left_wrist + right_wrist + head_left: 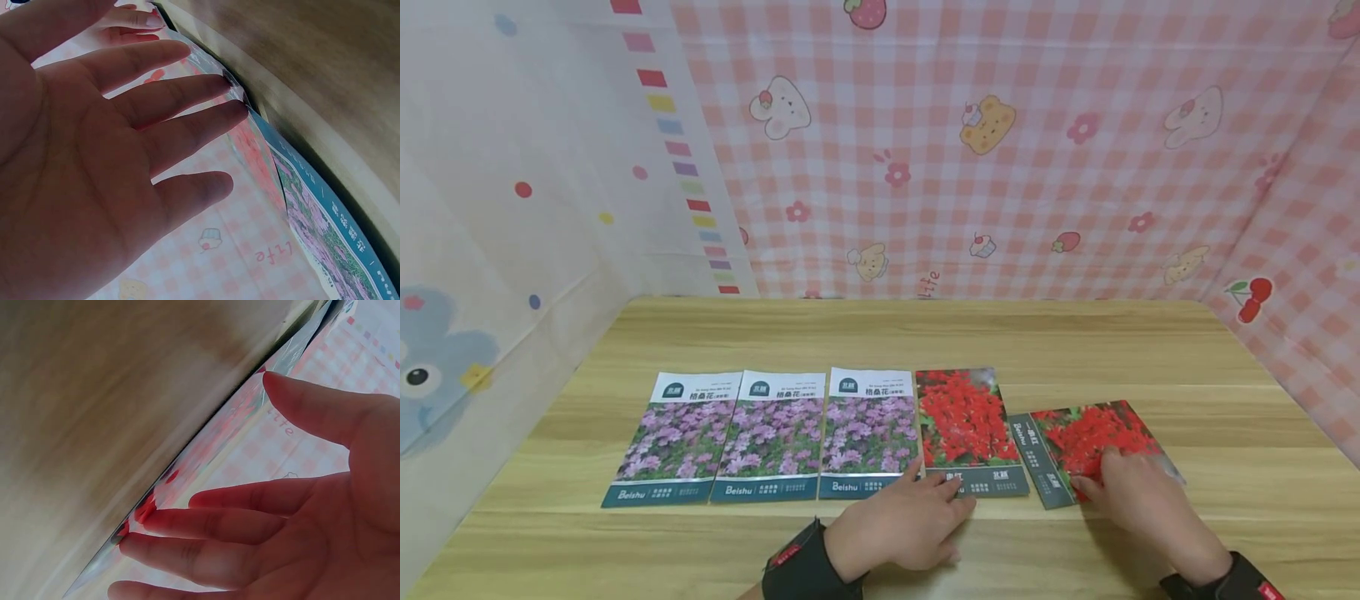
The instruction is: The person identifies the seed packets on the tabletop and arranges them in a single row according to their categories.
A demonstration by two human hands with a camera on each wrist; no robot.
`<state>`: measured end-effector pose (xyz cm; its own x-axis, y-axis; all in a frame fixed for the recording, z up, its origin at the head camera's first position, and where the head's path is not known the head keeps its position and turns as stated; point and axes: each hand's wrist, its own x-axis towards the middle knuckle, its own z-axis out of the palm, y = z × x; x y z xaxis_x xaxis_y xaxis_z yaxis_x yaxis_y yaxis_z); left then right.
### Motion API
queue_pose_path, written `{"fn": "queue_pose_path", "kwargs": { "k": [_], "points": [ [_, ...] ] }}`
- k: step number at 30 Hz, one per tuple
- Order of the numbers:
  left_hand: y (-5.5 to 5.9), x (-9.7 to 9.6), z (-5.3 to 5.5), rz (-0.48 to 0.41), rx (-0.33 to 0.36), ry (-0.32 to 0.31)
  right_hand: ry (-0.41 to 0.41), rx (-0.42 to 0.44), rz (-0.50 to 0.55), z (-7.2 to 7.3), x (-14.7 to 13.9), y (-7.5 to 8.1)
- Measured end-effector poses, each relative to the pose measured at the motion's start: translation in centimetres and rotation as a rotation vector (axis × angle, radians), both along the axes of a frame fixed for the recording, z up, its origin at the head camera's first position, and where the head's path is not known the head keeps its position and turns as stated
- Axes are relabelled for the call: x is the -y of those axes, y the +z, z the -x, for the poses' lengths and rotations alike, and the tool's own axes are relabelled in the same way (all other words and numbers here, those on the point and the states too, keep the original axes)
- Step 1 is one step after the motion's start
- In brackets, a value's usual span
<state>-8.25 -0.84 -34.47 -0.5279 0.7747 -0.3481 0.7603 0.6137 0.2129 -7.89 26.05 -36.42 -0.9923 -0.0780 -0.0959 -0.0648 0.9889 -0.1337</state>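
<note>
Flat on the table lies a row of seed packets. My left hand (904,521) rests with extended, spread fingers on the lower edge of a red-flower seed packet (964,417), covering part of its dark green band. To its right, a second red-flower seed packet (1093,442) lies turned at a slant, its green band on the left side. My right hand (1142,500) touches this packet's face with thumb and fingertips; in the right wrist view the fingers (206,524) are nearly straight and the thumb stands apart. Three purple-flower packets, the nearest one (868,433) beside the left hand, continue leftward.
The other purple-flower packets, one in the middle (769,437) and one at the far left (673,437), line up side by side. The wood-grain table (917,329) ends at a pink checked cloth (925,167) behind. A white cloth (535,233) hangs at left.
</note>
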Motion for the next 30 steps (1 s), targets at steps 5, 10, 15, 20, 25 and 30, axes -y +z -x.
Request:
{"fn": "queue_pose_path", "kwargs": {
  "k": [5, 10, 15, 20, 25, 30],
  "points": [
    [0.1, -0.1, 0.0, 0.014, 0.003, 0.010, 0.005, 0.038, 0.019, 0.4, -0.6, 0.0],
    [0.1, -0.1, 0.0, 0.023, -0.001, 0.014, 0.045, 0.042, 0.039, 0.9, -1.6, -0.1],
    [0.1, -0.1, -0.1, 0.021, 0.000, 0.015, 0.090, 0.048, 0.085, 1.4, -2.5, -0.2],
    [0.1, -0.1, -0.1, 0.017, 0.008, 0.019, 0.138, 0.051, 0.136, 2.0, -3.3, -0.4],
    [0.0, -0.1, -0.1, 0.022, 0.009, 0.022, 0.206, 0.041, 0.183, 2.6, -4.2, -0.5],
    [0.0, -0.1, -0.1, 0.025, 0.001, 0.025, 0.262, 0.032, 0.201, 3.1, -4.9, -0.5]
  ]
}}
